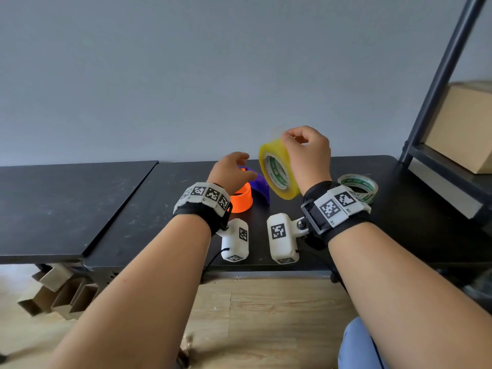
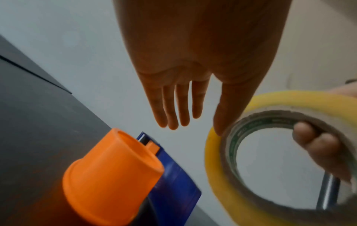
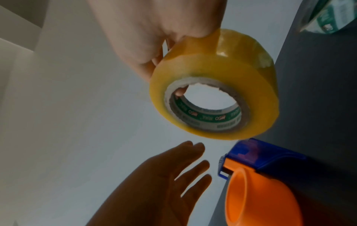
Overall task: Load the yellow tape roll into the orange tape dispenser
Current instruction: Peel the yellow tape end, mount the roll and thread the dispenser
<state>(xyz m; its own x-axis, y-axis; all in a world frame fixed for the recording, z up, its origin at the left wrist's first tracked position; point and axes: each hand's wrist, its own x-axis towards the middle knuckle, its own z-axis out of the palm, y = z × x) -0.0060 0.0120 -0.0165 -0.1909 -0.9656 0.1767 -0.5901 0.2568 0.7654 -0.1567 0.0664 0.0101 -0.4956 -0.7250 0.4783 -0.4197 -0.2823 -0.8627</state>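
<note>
**Clerk:** Holding item one, your right hand point(image 1: 308, 155) keeps the yellow tape roll point(image 1: 278, 169) in the air above the black table point(image 1: 127, 206), thumb on the outer winding and fingertips point(image 2: 316, 142) hooked inside the cardboard core.

**Checker:** Orientation of the roll?

**Clerk:** On edge. Its hole axis runs roughly level, the open face turned toward you and slightly leftward; the green-printed core lining shows in the head view.

**Checker:** Item two?

**Clerk:** Orange tape dispenser point(image 1: 241, 199), resting on the table just left of and below the roll, apart from it. Its orange hub lies on its side, with the open mouth seeming to face leftward. The blue guard point(image 1: 259, 186) sits on the side nearer the roll, and the cutter end point(image 3: 222, 169) points away from you toward the wall.

**Checker:** Your left hand point(image 1: 230, 174)?

**Clerk:** Hovering over the dispenser, fingers point(image 2: 173, 107) straight and slightly spread, holding nothing. The thumb reaches toward the roll's edge; contact cannot be judged.

**Checker:** Other stock?

**Clerk:** One clear tape roll point(image 1: 359, 186) with green print, lying flat on the table behind your right wrist. One cardboard box point(image 1: 458, 129) on the dark shelf point(image 1: 439, 166) at far right.
</note>
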